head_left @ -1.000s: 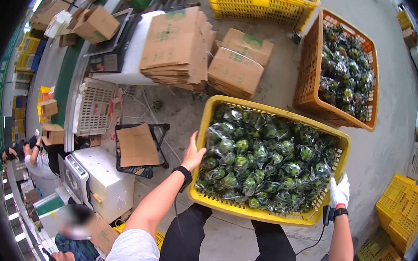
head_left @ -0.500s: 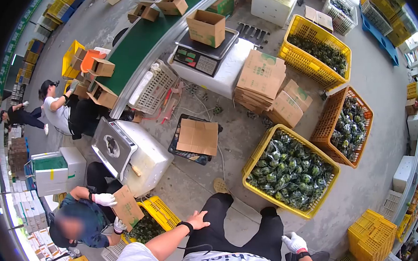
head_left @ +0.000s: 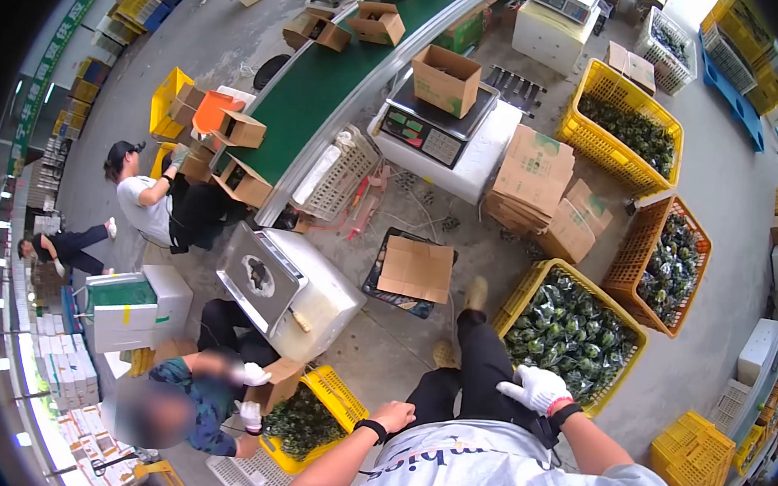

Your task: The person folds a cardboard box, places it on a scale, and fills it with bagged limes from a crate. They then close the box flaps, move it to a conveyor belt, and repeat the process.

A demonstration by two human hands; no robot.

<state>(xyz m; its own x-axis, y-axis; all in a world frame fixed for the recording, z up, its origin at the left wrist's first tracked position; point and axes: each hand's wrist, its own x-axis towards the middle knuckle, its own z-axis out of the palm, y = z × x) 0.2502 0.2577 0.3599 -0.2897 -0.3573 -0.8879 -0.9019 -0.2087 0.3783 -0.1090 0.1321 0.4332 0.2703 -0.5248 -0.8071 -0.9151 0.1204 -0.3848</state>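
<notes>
My left hand (head_left: 394, 414), bare with a black band at the wrist, is beside my left thigh with its fingers curled in and nothing visible in them. My right hand (head_left: 535, 389) wears a white glove and hovers over my right thigh, fingers loosely apart, holding nothing. Just past the right hand stands a yellow crate (head_left: 592, 406) filled with green produce in clear bags (head_left: 570, 326). In front of my legs, an opened cardboard box (head_left: 415, 269) lies on a low dark stand (head_left: 386, 284).
Left of me, a co-worker's gloved hands (head_left: 253, 374) handle a cardboard box beside a yellow crate (head_left: 340, 395) of greens. A scale (head_left: 437, 123) bearing a box stands ahead near a green conveyor (head_left: 328, 83). Folded cartons (head_left: 529, 176) and an orange crate (head_left: 618, 293) are at right.
My view has shifted and my legs have moved, one foot forward. My right hand has risen over the right thigh. My left hand's fingers, spread before, are now curled. The co-worker's box has tilted.
</notes>
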